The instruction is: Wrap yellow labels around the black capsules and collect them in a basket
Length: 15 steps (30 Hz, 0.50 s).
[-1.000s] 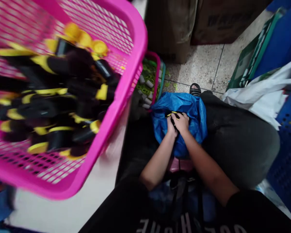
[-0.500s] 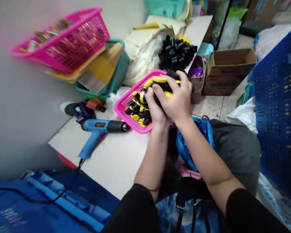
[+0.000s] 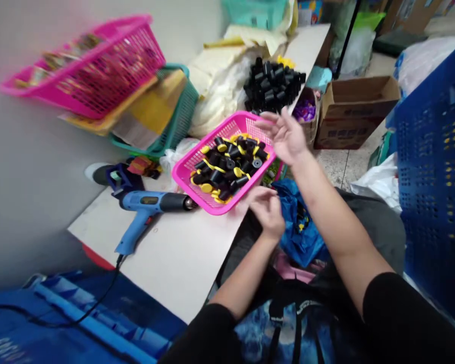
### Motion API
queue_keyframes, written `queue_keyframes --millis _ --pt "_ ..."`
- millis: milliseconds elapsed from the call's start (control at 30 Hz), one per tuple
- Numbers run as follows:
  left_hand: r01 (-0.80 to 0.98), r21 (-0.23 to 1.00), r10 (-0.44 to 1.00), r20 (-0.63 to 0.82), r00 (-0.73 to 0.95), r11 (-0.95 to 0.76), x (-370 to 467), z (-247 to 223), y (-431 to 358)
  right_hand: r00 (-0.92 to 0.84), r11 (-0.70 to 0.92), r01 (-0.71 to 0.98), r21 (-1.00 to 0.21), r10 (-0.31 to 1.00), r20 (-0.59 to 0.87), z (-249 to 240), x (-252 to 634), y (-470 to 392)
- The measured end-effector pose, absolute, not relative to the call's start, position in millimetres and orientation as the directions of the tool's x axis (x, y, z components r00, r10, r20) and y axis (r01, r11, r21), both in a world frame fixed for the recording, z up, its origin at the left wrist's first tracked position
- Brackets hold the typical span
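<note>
Two o'clock off the pink basket (image 3: 214, 208), your right hand (image 3: 287, 137) spread, left hand (image 3: 269, 212) loosely parted at four: release step, seemingly; regripping calls for curling!

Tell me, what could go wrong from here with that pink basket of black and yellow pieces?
The pink basket sits close to the edge of the table with the right hand beside it, so a knock might spill the black and yellow pieces. The heat gun points at the basket; if switched on, which I can't tell, it could perhaps warp it.
</note>
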<state>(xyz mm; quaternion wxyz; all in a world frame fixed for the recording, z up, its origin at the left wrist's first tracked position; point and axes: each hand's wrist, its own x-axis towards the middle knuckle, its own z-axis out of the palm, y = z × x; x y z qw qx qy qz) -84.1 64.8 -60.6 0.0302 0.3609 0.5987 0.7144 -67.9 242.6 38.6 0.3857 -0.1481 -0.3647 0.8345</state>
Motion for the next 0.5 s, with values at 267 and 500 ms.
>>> queue_keyframes --millis 267,500 --pt "0.464 0.731 0.844 -0.295 -0.448 0.501 -48.4 -244.0 110.3 -0.307 -0.627 0.419 -0.657 0.583 -0.753 -191.9 70.2 211.1" --pt "0.356 0.474 0.59 -0.587 -0.554 0.805 -91.2 -295.5 197.5 -0.182 -0.502 0.665 -0.552 0.609 -0.772 -325.3 33.1 227.5"
